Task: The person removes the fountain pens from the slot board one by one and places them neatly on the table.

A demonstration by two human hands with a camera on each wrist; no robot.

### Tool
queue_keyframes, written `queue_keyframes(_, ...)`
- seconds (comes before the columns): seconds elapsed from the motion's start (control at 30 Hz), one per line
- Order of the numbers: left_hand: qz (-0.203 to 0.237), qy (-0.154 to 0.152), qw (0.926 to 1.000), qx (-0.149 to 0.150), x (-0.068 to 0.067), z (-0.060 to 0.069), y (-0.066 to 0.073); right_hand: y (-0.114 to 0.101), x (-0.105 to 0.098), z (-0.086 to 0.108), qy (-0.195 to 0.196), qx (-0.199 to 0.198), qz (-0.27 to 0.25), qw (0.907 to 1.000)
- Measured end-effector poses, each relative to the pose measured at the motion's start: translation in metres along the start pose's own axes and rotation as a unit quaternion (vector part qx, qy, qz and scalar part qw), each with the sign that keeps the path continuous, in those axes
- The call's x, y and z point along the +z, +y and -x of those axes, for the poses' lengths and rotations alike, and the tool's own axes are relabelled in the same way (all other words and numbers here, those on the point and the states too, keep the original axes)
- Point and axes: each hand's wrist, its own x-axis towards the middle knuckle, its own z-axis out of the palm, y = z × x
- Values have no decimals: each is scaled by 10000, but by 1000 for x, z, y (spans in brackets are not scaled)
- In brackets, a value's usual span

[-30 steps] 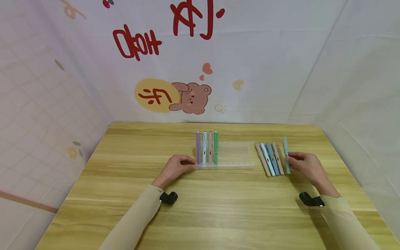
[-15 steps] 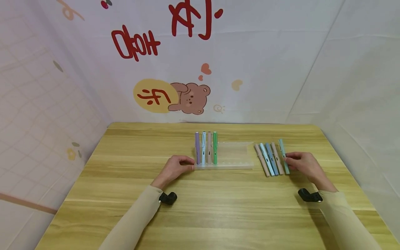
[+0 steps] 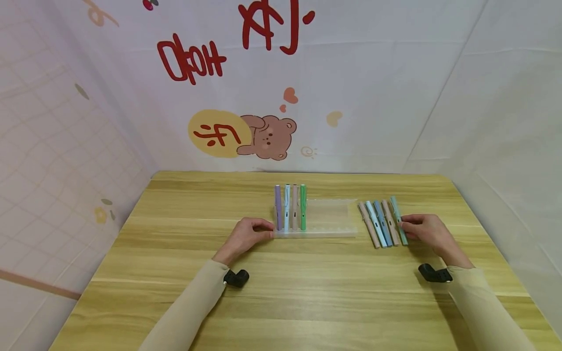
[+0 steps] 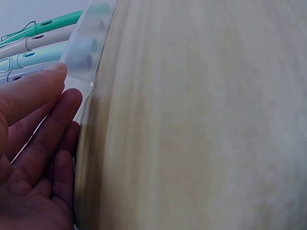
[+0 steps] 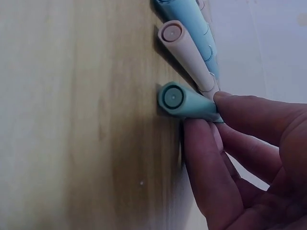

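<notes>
A clear plastic pen rack stands on the table, with a purple pen, a light blue pen, a taupe pen and a green pen side by side at its left end. My left hand holds the rack's front left corner between thumb and fingers. To the right, my right hand pinches a pale teal pen between thumb and fingers. That pen lies slanted at the right end of a row of loose pens, beside a taupe pen.
Left of that taupe pen lie a blue pen, a light blue pen and another taupe pen. The wooden table meets a printed cloth backdrop behind and at both sides.
My right hand has brought the teal pen left and down, from nearly upright apart from the row to slanted close beside the taupe pen. The left hand stays at the rack.
</notes>
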Motion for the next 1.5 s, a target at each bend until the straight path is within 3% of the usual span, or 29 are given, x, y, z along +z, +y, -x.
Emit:
queue_keyframes(0.47,-19,30,9999,-138,1,2,0,0,-1,0,-23,111,10,9999)
queue_keyframes(1.5,-94,10,10000,14,0,0,0,-4,2,4,42,119,37,9999)
